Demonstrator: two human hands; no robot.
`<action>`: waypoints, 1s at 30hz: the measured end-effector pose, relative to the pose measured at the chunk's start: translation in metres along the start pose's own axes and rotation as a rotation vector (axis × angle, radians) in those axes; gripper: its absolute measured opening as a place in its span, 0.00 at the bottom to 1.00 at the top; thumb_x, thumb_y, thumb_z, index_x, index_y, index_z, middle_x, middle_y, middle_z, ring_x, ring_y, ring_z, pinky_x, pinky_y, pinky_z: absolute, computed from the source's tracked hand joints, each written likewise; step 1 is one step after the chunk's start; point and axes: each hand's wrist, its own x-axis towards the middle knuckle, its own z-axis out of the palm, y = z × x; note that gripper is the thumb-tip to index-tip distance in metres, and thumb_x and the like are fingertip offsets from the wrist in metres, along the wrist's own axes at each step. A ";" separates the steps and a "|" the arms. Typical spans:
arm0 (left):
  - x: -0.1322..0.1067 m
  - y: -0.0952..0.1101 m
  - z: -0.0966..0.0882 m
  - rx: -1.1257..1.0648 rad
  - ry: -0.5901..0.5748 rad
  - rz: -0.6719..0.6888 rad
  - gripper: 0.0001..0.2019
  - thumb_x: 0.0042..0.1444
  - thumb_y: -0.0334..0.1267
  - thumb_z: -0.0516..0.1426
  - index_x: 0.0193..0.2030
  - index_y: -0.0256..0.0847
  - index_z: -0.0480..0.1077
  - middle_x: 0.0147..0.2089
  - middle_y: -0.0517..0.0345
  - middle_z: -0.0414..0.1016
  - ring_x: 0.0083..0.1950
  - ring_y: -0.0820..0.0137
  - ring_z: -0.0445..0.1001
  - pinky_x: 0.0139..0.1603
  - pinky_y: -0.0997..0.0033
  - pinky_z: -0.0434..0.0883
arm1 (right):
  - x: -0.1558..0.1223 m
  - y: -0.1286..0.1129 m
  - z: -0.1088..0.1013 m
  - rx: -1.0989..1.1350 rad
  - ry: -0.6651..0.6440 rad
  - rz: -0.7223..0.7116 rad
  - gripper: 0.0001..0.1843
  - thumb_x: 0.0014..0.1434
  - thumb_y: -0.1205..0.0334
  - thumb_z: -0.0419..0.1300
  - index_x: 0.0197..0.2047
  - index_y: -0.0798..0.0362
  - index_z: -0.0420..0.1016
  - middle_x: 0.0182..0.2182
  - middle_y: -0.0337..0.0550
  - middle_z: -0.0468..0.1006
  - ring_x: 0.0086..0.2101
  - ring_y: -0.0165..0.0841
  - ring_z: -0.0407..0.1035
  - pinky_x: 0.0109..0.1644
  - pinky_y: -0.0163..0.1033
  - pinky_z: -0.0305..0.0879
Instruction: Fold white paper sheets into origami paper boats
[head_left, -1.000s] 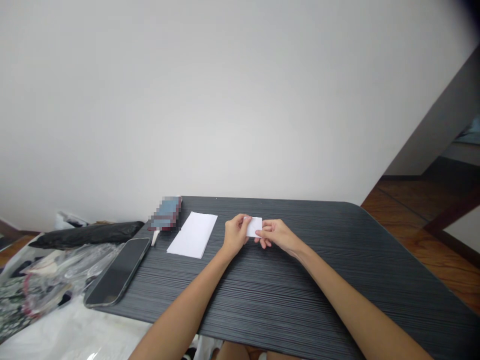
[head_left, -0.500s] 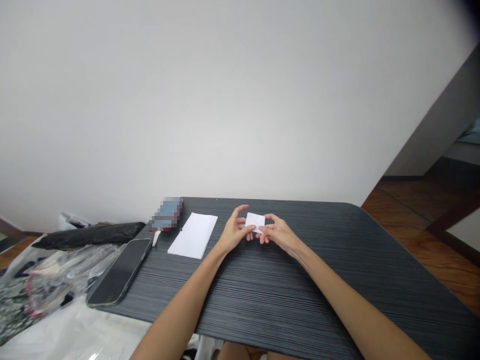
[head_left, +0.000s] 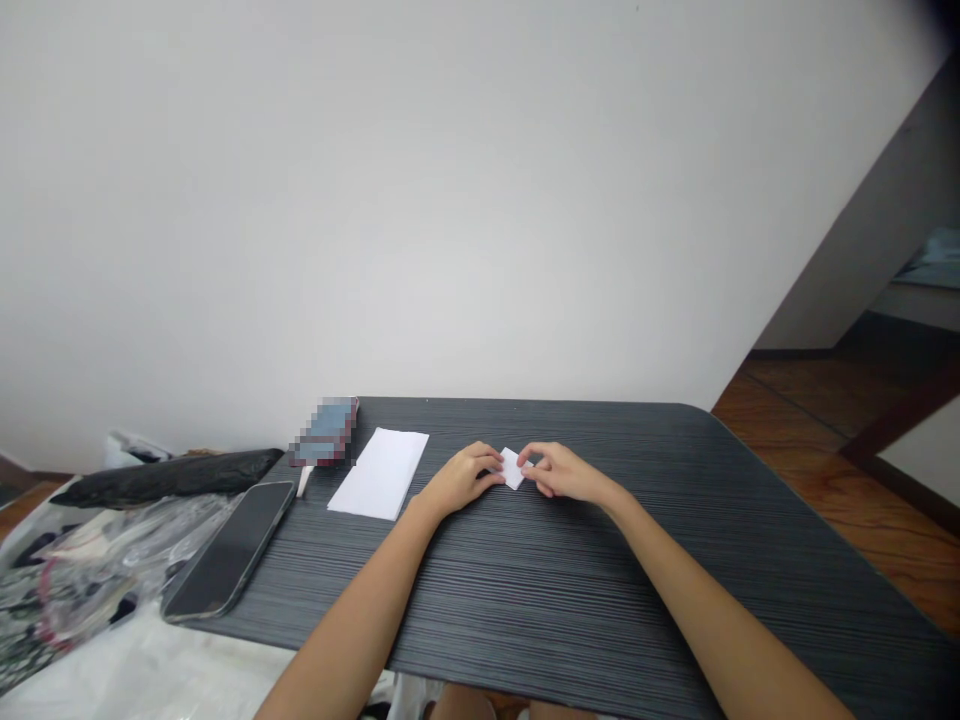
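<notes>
A small folded white paper (head_left: 514, 467) lies low on the dark grey table (head_left: 675, 560), between my two hands. My left hand (head_left: 461, 476) pinches its left edge with curled fingers. My right hand (head_left: 559, 470) grips its right edge, fingers closed on it. Both hands rest on or just above the tabletop near its far middle. Most of the paper is hidden by my fingers.
A larger folded white sheet (head_left: 381, 472) lies left of my hands. Beyond it is a blurred small box (head_left: 326, 432). A dark phone (head_left: 229, 550) lies at the table's left edge. Plastic bags (head_left: 82, 570) and a black bundle (head_left: 169, 472) sit off the left side.
The small paper was held up between my hands; both hands have lowered it to the tabletop and closed in on it, and it looks smaller now.
</notes>
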 end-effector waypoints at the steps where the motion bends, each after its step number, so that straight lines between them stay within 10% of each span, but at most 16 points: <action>1: 0.000 0.000 0.000 0.025 -0.007 0.007 0.11 0.54 0.40 0.51 0.38 0.37 0.70 0.40 0.52 0.69 0.44 0.70 0.66 0.47 0.70 0.64 | -0.001 0.002 -0.004 -0.109 0.080 -0.074 0.09 0.52 0.61 0.52 0.37 0.54 0.66 0.17 0.36 0.69 0.19 0.26 0.62 0.24 0.32 0.57; 6: 0.000 0.003 0.001 0.154 -0.009 0.028 0.13 0.56 0.40 0.47 0.42 0.38 0.68 0.39 0.52 0.68 0.43 0.70 0.66 0.45 0.70 0.65 | -0.001 0.010 -0.010 -0.338 0.157 -0.339 0.12 0.49 0.64 0.57 0.40 0.50 0.71 0.41 0.44 0.68 0.43 0.34 0.62 0.48 0.39 0.56; 30: -0.001 0.009 0.000 0.172 0.068 -0.052 0.12 0.56 0.35 0.46 0.34 0.36 0.70 0.35 0.52 0.65 0.39 0.70 0.63 0.41 0.69 0.64 | 0.006 0.004 0.009 -0.302 0.334 -0.230 0.09 0.53 0.66 0.52 0.27 0.54 0.73 0.27 0.43 0.72 0.29 0.31 0.63 0.35 0.36 0.57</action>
